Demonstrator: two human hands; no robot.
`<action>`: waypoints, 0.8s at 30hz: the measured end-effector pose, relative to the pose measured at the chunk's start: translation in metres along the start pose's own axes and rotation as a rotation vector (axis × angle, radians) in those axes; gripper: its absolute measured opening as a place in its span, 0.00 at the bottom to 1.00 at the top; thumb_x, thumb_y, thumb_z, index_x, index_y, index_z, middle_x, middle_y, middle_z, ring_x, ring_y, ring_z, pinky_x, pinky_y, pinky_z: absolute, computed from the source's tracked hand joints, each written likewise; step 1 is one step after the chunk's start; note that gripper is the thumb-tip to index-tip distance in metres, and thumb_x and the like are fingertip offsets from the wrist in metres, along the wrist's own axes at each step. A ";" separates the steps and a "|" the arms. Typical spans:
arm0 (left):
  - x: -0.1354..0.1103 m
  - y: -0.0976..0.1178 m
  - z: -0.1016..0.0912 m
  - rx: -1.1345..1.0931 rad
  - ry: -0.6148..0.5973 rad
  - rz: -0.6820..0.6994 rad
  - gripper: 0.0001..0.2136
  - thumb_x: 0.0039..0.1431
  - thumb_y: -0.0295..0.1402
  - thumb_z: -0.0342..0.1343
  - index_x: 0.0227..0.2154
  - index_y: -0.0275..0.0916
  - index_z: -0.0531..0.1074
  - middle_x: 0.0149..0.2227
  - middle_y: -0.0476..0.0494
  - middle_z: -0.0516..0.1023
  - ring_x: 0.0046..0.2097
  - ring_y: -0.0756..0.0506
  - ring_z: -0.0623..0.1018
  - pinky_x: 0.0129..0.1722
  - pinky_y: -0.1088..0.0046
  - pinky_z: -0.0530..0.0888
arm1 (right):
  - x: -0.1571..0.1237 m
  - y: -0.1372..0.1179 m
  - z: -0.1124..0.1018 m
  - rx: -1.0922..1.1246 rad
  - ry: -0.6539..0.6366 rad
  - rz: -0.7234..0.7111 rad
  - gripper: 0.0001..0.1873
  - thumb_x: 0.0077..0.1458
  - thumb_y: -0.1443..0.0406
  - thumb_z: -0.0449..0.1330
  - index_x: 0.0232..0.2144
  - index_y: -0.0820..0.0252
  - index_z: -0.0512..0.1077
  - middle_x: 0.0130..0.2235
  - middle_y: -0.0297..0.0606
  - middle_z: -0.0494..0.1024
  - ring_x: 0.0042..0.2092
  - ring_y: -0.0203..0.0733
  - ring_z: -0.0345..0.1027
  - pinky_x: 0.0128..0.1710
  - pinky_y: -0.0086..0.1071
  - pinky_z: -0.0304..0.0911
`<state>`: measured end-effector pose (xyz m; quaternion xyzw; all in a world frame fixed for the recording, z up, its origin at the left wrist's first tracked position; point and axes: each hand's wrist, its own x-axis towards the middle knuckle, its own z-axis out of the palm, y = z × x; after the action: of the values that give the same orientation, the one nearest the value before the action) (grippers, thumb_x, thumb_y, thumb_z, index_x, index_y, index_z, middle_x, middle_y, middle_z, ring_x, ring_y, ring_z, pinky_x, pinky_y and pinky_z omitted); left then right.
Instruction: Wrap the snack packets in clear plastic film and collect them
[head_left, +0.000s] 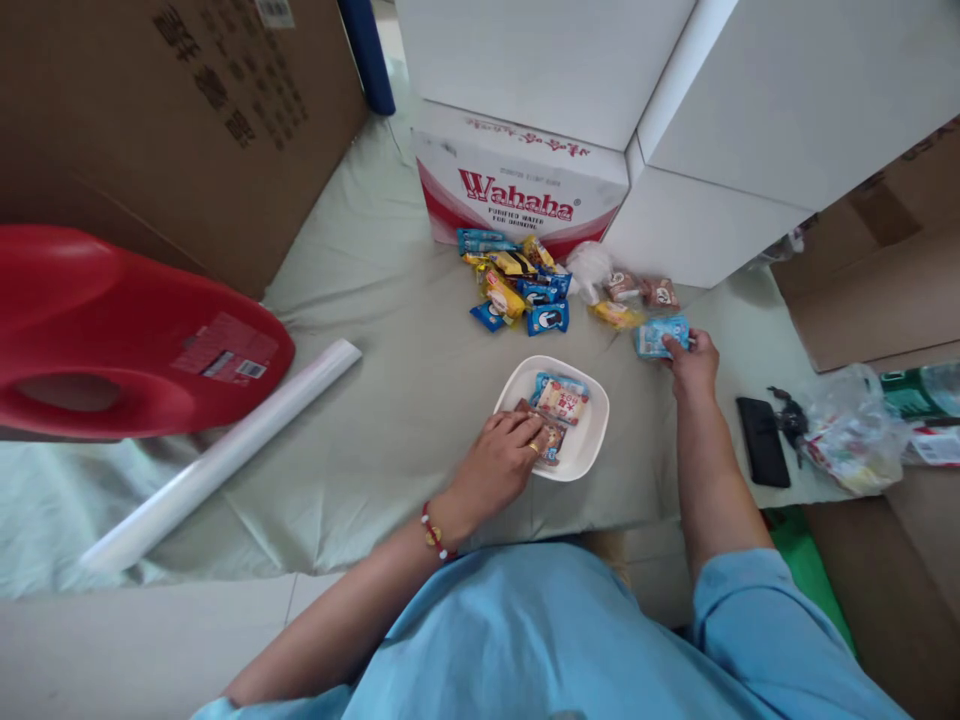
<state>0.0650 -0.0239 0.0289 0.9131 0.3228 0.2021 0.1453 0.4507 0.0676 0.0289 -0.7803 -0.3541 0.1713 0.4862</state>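
Packets (564, 398) lay in 1 bowl (591, 442), behind which a heap of snacks (504, 292) sat before a carton (517, 197), while a phone (763, 442) lay right of the bowl and a roll (225, 457) left of it, with a jug (150, 320) farther left.

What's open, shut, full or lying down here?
White square plastic bowl: upright, holding wrapped snacks
Left-hand grip: touching brown plastic packet in bowl
Right-hand grip: closed on light-blue plastic packet
Black rectangular phone: lying flat
Whitish plastic roll: wound up, lying down
Red plastic jug: cap out of view
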 end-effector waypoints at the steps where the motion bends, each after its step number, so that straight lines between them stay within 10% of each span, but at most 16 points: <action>1: 0.000 0.000 0.000 0.002 0.001 0.003 0.16 0.71 0.25 0.51 0.56 0.41 0.76 0.57 0.40 0.80 0.58 0.40 0.75 0.59 0.57 0.69 | -0.007 -0.001 -0.008 0.066 0.020 0.036 0.30 0.44 0.55 0.67 0.48 0.62 0.69 0.38 0.38 0.78 0.35 0.42 0.74 0.37 0.41 0.74; 4: 0.002 -0.001 -0.001 0.001 -0.003 0.018 0.15 0.70 0.25 0.52 0.55 0.40 0.77 0.56 0.39 0.81 0.58 0.40 0.75 0.58 0.58 0.69 | -0.030 -0.015 -0.036 0.227 -0.064 0.040 0.29 0.40 0.56 0.72 0.45 0.58 0.71 0.38 0.33 0.78 0.35 0.40 0.73 0.39 0.39 0.74; 8: 0.005 -0.001 -0.002 0.019 -0.006 0.021 0.14 0.70 0.26 0.53 0.54 0.40 0.77 0.55 0.40 0.82 0.57 0.40 0.76 0.57 0.57 0.69 | -0.068 -0.061 -0.055 0.174 -0.535 -0.112 0.28 0.44 0.54 0.75 0.46 0.57 0.76 0.40 0.36 0.81 0.40 0.43 0.74 0.45 0.39 0.73; 15: 0.005 0.004 -0.005 0.024 -0.001 -0.035 0.14 0.69 0.27 0.54 0.53 0.44 0.78 0.55 0.42 0.83 0.58 0.40 0.77 0.63 0.52 0.65 | -0.121 -0.107 0.001 -0.239 -1.310 -0.435 0.23 0.62 0.58 0.62 0.57 0.57 0.74 0.53 0.41 0.81 0.49 0.48 0.75 0.54 0.41 0.70; 24: 0.004 0.008 -0.011 0.069 -0.002 -0.057 0.13 0.70 0.28 0.53 0.51 0.41 0.79 0.54 0.40 0.83 0.57 0.38 0.78 0.60 0.51 0.69 | -0.142 -0.087 0.008 -0.770 -1.106 -0.846 0.19 0.69 0.63 0.55 0.55 0.66 0.76 0.59 0.58 0.76 0.68 0.59 0.61 0.69 0.57 0.54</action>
<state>0.0670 -0.0264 0.0424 0.9083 0.3553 0.1857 0.1197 0.3144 -0.0056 0.0908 -0.4948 -0.8446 0.2004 -0.0403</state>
